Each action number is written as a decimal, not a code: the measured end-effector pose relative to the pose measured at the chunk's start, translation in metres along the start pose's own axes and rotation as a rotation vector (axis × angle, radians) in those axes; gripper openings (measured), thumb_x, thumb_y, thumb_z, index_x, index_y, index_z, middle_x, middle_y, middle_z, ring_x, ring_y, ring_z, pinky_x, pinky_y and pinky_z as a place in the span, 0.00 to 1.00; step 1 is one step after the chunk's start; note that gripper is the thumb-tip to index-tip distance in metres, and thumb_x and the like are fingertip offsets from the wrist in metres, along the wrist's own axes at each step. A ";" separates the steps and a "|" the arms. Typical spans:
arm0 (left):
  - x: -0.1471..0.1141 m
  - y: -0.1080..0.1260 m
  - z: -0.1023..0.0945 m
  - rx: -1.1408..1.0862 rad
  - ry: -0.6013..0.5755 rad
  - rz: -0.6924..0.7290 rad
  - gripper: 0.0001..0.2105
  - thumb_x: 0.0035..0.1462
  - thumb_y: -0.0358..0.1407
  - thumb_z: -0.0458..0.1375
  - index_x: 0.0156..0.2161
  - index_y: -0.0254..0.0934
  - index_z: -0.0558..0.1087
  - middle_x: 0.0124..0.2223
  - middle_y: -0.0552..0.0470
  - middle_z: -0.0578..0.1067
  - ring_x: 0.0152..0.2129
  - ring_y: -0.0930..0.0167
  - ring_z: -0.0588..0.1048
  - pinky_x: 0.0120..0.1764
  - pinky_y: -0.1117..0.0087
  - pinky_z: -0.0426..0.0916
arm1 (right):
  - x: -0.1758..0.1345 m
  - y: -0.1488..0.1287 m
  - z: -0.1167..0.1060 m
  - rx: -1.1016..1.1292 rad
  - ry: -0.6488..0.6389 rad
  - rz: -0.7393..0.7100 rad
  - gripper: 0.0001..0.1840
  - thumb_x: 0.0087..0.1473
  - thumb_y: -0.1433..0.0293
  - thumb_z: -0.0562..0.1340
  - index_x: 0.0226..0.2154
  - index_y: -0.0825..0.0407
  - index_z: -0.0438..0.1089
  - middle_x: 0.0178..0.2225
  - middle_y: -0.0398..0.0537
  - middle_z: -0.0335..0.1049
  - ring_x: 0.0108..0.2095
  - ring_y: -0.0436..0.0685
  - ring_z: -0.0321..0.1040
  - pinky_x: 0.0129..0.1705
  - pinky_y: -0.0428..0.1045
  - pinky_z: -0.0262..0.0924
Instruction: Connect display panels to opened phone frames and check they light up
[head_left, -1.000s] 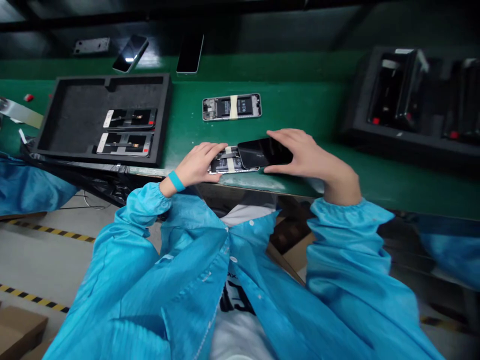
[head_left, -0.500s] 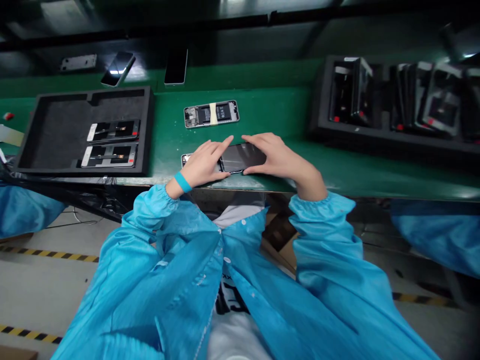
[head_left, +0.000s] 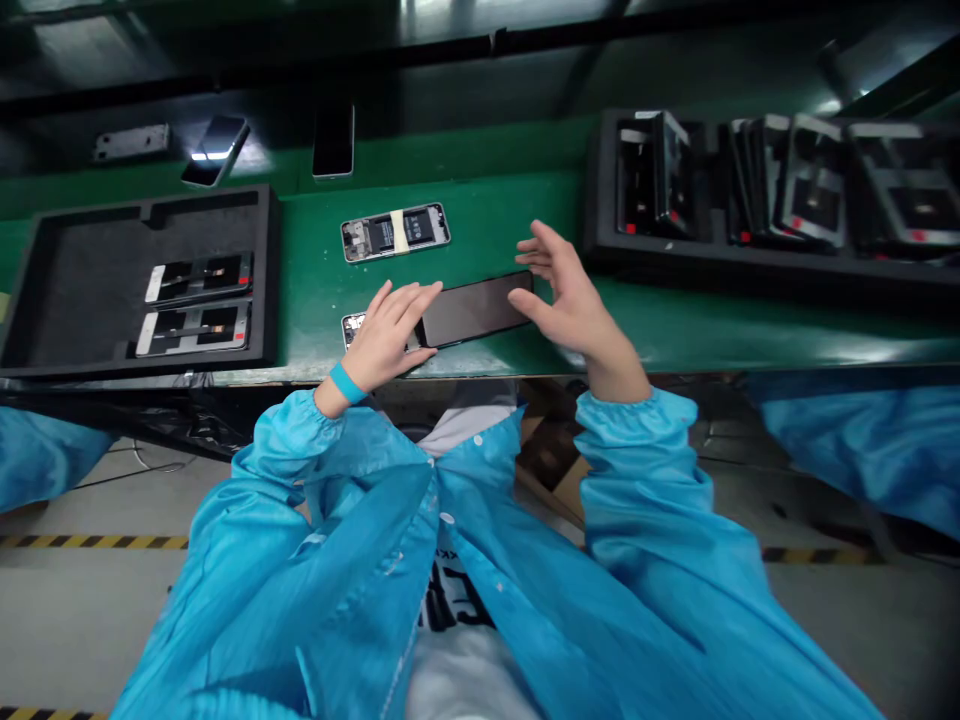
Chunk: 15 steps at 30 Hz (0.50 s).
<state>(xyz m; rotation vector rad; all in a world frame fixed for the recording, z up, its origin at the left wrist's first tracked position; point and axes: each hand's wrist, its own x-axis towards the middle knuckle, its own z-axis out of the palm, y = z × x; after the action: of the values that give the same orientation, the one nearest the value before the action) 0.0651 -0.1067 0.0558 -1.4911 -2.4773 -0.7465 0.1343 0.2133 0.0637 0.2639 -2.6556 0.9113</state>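
Note:
My left hand, with a blue band at the wrist, lies across a phone frame at the table's front edge. Its thumb and forefinger straddle the frame's sides beside the left end of a dark phone screen. The hand hides most of the frame and how the two parts meet. The screen lies face up, tilted slightly upward to the right. Over its right end my right hand is open, fingers spread, holding nothing. Behind them lies another phone frame with a battery and a pale strip across it.
A black foam tray at left holds two screen assemblies. At right, another foam tray carries several screens standing or leaning. Two dark phones and a bare phone housing lie at the back. Blue sleeves of co-workers show on both sides.
My right hand has let go of the screen's right end, lifting back with its fingers spread. The left hand stays at the frame. The whole view has shifted slightly.

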 end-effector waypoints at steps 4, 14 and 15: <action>0.003 -0.001 0.000 0.005 -0.031 -0.021 0.47 0.63 0.40 0.72 0.79 0.36 0.52 0.73 0.33 0.69 0.73 0.48 0.66 0.77 0.39 0.53 | -0.001 0.002 -0.004 -0.003 -0.123 -0.024 0.61 0.60 0.36 0.66 0.82 0.43 0.43 0.75 0.63 0.56 0.73 0.78 0.58 0.74 0.74 0.57; -0.066 -0.046 -0.050 0.055 0.037 -0.131 0.35 0.72 0.59 0.58 0.72 0.36 0.68 0.71 0.31 0.71 0.69 0.49 0.69 0.71 0.43 0.65 | 0.000 0.014 0.010 -0.042 -0.243 -0.060 0.63 0.53 0.33 0.68 0.79 0.47 0.53 0.72 0.63 0.63 0.72 0.82 0.58 0.74 0.77 0.55; -0.074 -0.048 -0.053 0.063 0.026 -0.140 0.33 0.73 0.58 0.57 0.71 0.37 0.70 0.70 0.32 0.72 0.69 0.50 0.70 0.70 0.43 0.66 | 0.000 0.014 0.011 -0.041 -0.239 -0.060 0.62 0.53 0.33 0.68 0.78 0.47 0.54 0.71 0.62 0.65 0.72 0.82 0.59 0.73 0.77 0.55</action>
<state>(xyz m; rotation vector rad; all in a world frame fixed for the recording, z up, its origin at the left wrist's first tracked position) 0.0532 -0.2091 0.0580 -1.2892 -2.5818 -0.6981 0.1282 0.2175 0.0479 0.4673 -2.8615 0.8528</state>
